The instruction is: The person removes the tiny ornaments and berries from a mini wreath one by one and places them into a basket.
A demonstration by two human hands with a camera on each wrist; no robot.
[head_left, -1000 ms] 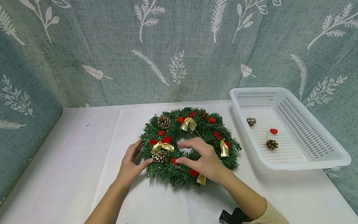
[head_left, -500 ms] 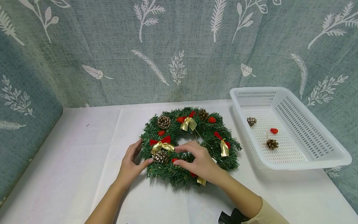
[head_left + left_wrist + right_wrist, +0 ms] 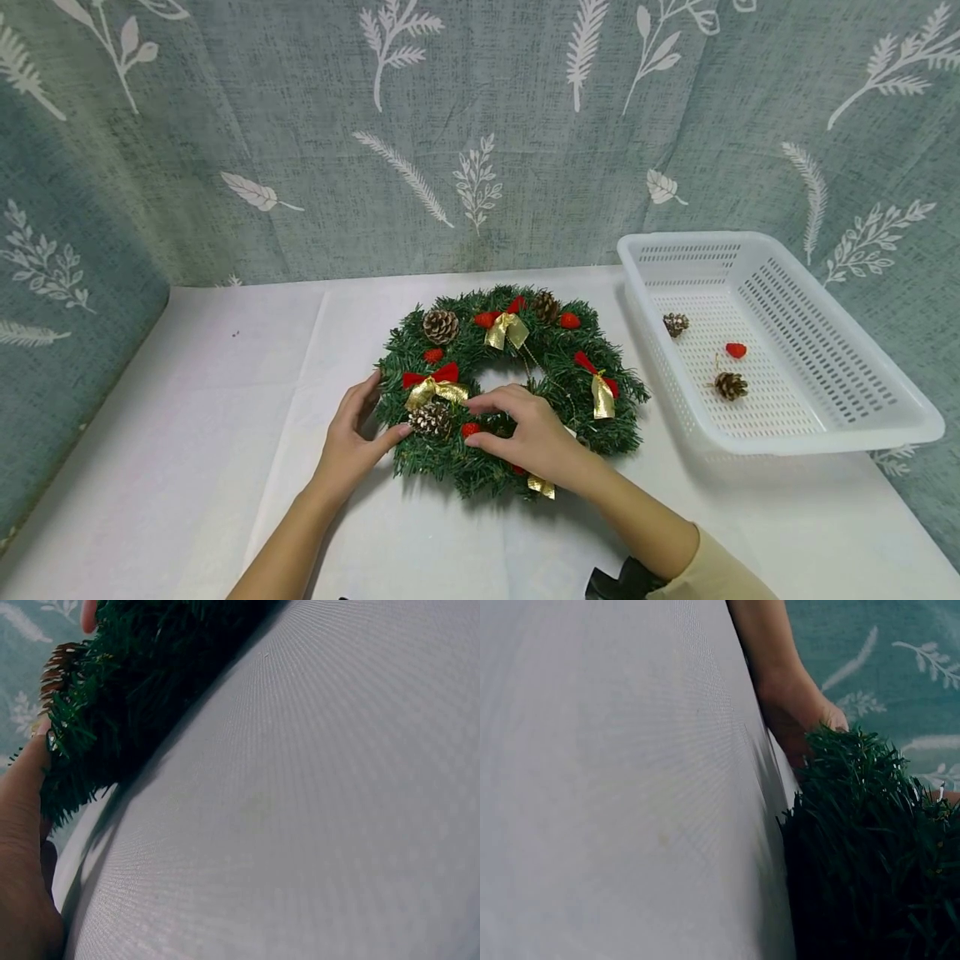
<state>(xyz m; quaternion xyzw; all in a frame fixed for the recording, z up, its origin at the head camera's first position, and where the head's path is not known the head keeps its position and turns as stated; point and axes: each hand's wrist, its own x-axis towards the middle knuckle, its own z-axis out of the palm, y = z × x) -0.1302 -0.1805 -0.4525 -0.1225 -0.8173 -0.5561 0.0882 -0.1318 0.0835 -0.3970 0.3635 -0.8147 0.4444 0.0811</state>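
Observation:
A green Christmas wreath (image 3: 480, 479) lies flat on the white cloth in the head view, trimmed with pine cones, red berries and red-and-gold bows. My left hand (image 3: 348, 450) grips its left edge, thumb on top beside a white-tipped pine cone (image 3: 430, 419), the other fingers partly hidden along the outer side. Over the front of the ring is my right hand (image 3: 536, 437), index finger and thumb spread apart. Its fingertips are right by a red berry (image 3: 470, 429) and the tail of the left bow (image 3: 438, 392). Dense greenery (image 3: 862, 847) fills the right wrist view's lower right.
To the right stands a white plastic basket (image 3: 637, 271) holding two pine cones (image 3: 731, 385) and a red berry (image 3: 736, 350). A black object (image 3: 622, 581) sits by the right sleeve. Leaf-patterned grey-green fabric (image 3: 300, 108) hangs behind and around the table.
My right hand has shifted slightly left and down from over the wreath's centre hole towards the left bow and berry. My left hand and the wreath have stayed in place.

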